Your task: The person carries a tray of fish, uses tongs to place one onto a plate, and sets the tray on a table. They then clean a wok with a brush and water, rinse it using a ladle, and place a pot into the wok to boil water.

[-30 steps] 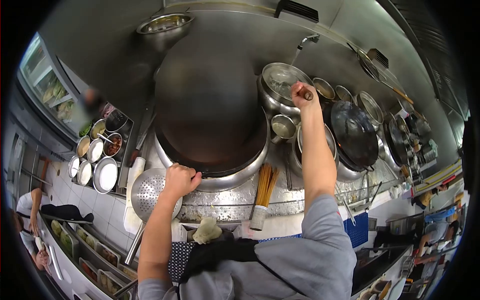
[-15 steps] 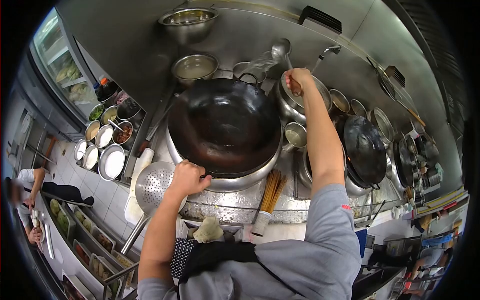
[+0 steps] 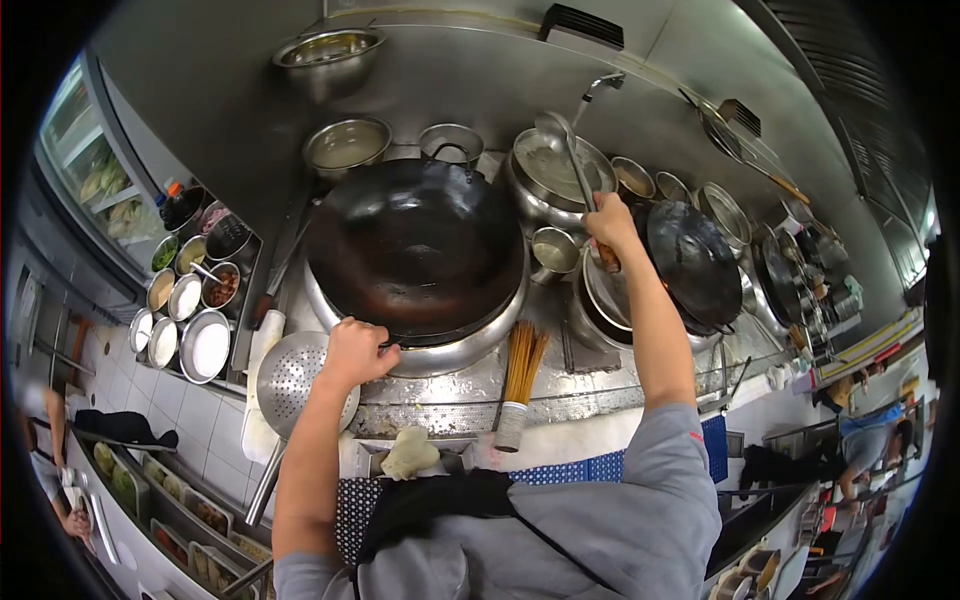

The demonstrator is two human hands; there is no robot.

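My left hand [image 3: 354, 352] is closed at the near rim of a large dark wok [image 3: 415, 250], around its handle. The wok sits on a round metal burner ring [image 3: 470, 350], its inside dark and shiny. In my right hand [image 3: 612, 225] is a long-handled metal ladle [image 3: 576, 165], held by its wooden grip. The ladle's bowl lies over the far side of a steel pot [image 3: 521, 185] of cloudy water, below a wall tap [image 3: 603, 85]. A perforated skimmer [image 3: 290, 378] rests left of my left hand.
A bamboo wok brush [image 3: 524, 365] lies on the front counter beside a crumpled cloth [image 3: 410, 453]. Seasoning containers [image 3: 206, 345] stand at the left. A second wok [image 3: 690, 255] is tilted at the right. A co-worker's hand [image 3: 76, 522] shows at the far left.
My right hand has come down and right, bringing the ladle from the splash of water behind the wok to over the pot. My left hand stays at the wok's rim. The view has shifted.
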